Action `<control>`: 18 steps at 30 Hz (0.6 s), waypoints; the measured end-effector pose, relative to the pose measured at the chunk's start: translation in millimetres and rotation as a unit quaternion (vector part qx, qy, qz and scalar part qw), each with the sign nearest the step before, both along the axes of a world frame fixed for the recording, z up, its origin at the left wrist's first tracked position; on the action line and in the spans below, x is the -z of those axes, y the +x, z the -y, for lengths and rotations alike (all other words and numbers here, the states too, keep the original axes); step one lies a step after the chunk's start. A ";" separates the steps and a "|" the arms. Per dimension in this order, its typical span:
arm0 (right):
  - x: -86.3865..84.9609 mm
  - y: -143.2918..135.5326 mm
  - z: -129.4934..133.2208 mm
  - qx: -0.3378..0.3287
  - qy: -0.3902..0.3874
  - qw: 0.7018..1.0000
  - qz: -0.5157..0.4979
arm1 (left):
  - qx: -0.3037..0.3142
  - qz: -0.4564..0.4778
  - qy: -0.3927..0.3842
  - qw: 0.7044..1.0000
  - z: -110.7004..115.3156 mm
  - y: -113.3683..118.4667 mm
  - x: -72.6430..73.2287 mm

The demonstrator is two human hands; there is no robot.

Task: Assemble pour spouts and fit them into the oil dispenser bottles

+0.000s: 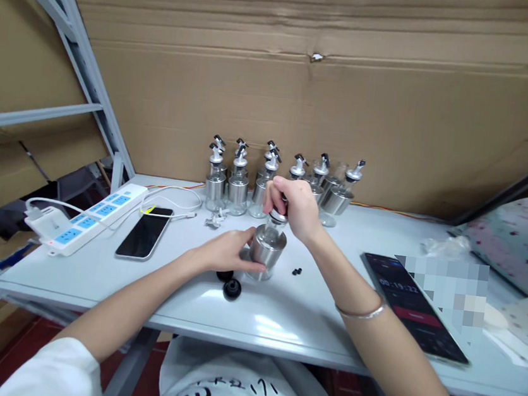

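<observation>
I have the left grip (pixel 227 250) curved round the steel sleeve of a glass bottle (pixel 268 247), thumb on the near side and fingers on the far side, pinching it low down. The bottle stands on the white desk (pixel 310 314), in front of me and close to the middle of my view. I have the right grip (pixel 294 204) curled over the top of that bottle, fingers bent in and closed on its silver pourer (pixel 279 216); the spout itself is hidden from me under the knuckles. A thin bracelet (pixel 363 312) circles the right wrist.

Just beside the left grip I can see two black round pieces (pixel 232 290), one partly behind the other, and to the right of the bottle lie a few tiny black bits (pixel 297 271). Behind my hands, a cluster of similar bottles (pixel 238 189) with pourers fitted lines the back of the desk, near the cardboard (pixel 184 100). Off to my left I make out a white power strip (pixel 99 217) and a dark-screened phone (pixel 145 235); to my right, a larger device (pixel 416 310) shows 00:19:22 on its display
</observation>
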State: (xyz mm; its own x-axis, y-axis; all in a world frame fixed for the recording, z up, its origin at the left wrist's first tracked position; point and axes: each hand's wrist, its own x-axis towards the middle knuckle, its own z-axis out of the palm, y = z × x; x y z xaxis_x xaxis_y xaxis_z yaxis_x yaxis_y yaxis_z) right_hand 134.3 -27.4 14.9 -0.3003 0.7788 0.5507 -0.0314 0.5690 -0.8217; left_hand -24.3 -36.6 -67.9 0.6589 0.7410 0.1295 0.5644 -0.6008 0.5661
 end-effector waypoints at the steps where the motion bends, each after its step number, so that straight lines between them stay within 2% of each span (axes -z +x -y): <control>1: 0.3 -0.2 0.3 0.004 -0.001 1.000 0.001 | -0.001 0.000 0.000 1.000 0.1 0.1 -0.2; 18: 8.6 -1.7 3.4 0.021 0.003 1.000 -0.008 | -0.007 0.011 -0.029 0.999 2.5 1.1 -2.1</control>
